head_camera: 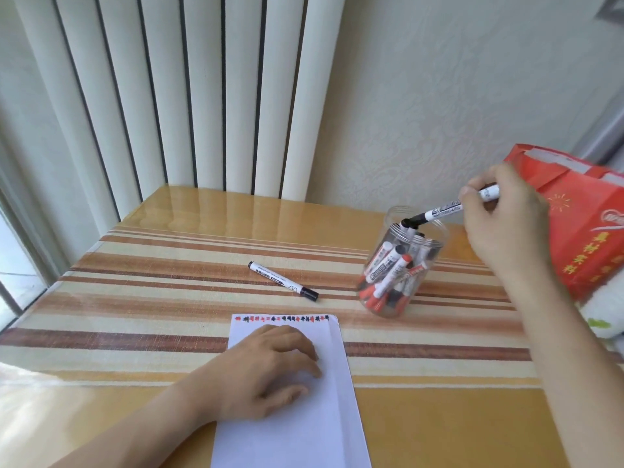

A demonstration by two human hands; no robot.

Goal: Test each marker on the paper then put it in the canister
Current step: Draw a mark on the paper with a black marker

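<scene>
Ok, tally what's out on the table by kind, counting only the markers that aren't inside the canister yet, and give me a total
Markers outside the canister: 2, one held in the right hand at, one lying on the table at
Canister: 1
Sheet of paper: 1
Red bag: 1
Total: 5

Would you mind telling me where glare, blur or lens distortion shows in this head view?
Head view: daylight glare sheens the glossy table at its far edge and near-left corner; the radiator bars fan outward from wide-angle distortion; the left hand on the paper looks slightly soft; the right hand, its marker and the canister read fairly sharp.
</scene>
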